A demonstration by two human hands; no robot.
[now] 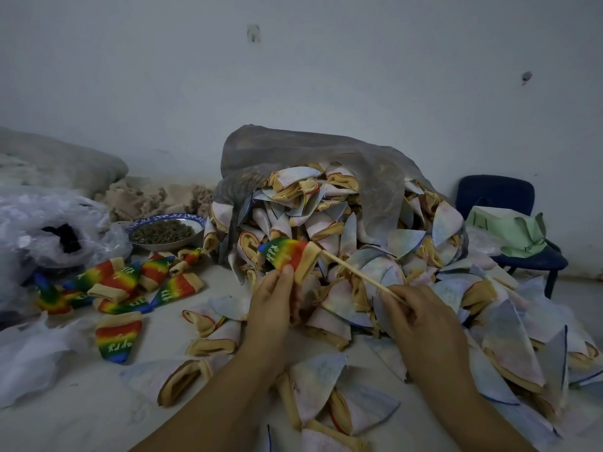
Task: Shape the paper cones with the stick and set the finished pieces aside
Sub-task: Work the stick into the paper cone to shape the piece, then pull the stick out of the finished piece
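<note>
Head camera is showing my left hand (272,308) pinching a rainbow cone (287,254) between thumb and fingers (287,271), raised before the heap of pale cones (329,220). My right hand (421,324) is gripping the stick (359,275), its tip sitting inside the cone's tan mouth. To my left, finished rainbow pieces (124,282) are lying near a bowl (166,231).

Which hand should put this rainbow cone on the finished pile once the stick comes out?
Probably left. The left hand pinches the rainbow cone, and the finished pile lies on its side; the right hand holds the stick.
</note>
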